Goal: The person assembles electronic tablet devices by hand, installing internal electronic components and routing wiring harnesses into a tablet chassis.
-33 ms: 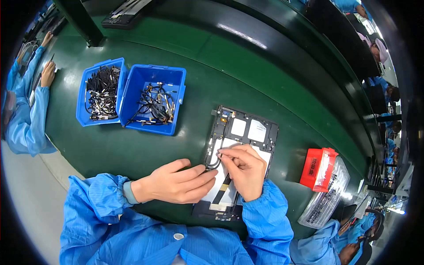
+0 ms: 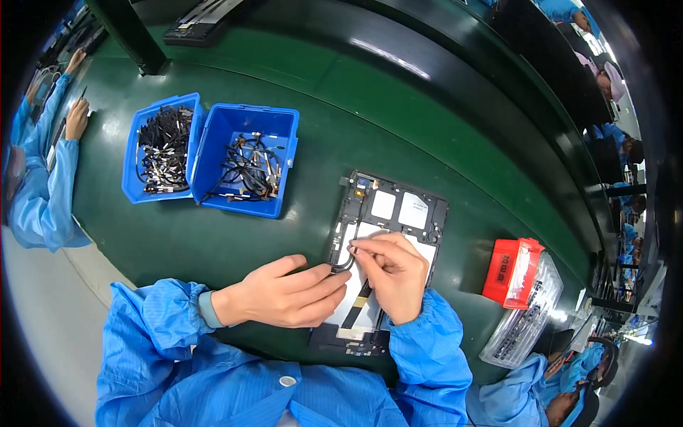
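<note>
Where the cable (image 2: pixel 348 266) lies: on the tablet (image 2: pixel 391 222), along its left side, with a bend at the near end.
Cable's long axis: roughly away from the person, much as the tablet's long side runs, before it curves round in a hook toward the left.
Right hand (image 2: pixel 395 277): thumb and forefinger pinch the cable just above the bend, coming in from its right; the other fingers curl over the tablet's middle.
Left hand (image 2: pixel 284 295): loosely spread, thumb apart from the fingers; it comes from the lower left, fingertips at the bend, and whether they touch the cable I cannot tell.
Nearer hand: the right, since it grips the cable; the left is only just beside or against it.
Tablet: flat on the table (image 2: pixel 235 242), its back off, far end leaning a little to the right; the right hand hides part of its middle.
Bins: left bin (image 2: pixel 130 174) with a heap of leads, right bin (image 2: pixel 235 121) with a smaller tangle, both beyond the left hand and well apart from the tablet.
Right side: a red box (image 2: pixel 512 274) by a clear tray (image 2: pixel 523 327), apart from the right hand.
</note>
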`<state>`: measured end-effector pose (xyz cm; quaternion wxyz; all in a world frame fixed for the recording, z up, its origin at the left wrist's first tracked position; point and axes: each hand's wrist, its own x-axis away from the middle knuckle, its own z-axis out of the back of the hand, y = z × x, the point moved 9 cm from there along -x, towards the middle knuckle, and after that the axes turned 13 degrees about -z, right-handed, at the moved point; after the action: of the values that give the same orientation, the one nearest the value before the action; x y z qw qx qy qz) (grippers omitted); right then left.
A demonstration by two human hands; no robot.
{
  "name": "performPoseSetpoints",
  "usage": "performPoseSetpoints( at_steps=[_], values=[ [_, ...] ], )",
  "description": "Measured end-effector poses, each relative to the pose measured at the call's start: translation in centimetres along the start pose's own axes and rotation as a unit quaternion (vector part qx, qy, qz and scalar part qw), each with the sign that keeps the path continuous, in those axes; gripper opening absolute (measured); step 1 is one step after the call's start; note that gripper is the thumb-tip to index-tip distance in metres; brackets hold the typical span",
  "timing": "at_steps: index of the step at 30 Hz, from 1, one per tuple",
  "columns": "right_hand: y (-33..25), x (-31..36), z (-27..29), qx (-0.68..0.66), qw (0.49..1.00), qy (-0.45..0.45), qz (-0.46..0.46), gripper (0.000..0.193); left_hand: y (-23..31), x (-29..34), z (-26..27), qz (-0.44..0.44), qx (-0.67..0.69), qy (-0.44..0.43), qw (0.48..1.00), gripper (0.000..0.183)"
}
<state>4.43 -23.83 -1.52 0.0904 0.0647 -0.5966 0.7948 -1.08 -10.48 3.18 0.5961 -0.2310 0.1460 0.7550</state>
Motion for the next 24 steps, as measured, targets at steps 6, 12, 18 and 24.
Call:
performPoseSetpoints(
  at_steps=[6,12,18,24],
  values=[
    [-0.6,-0.3,-0.2,0.023,1.000,0.008,0.003,0.015,-0.2,0.2,-1.0,0.005,0.030,-0.019,0.999,0.030],
    [-0.8,-1.3,0.5,0.057,0.998,0.010,0.000,0.012,-0.8,-0.8,-1.4,-0.001,0.099,0.010,0.995,0.024],
    [-0.7,-1.3,0.4,0.047,0.999,0.014,-0.005,0.011,-1.3,-1.2,-1.7,0.022,0.153,0.036,0.987,0.021],
    [-0.8,-1.4,0.4,0.074,0.997,0.003,-0.014,0.011,-1.3,-1.3,-1.8,0.020,0.164,0.046,0.985,0.021]
  ],
)
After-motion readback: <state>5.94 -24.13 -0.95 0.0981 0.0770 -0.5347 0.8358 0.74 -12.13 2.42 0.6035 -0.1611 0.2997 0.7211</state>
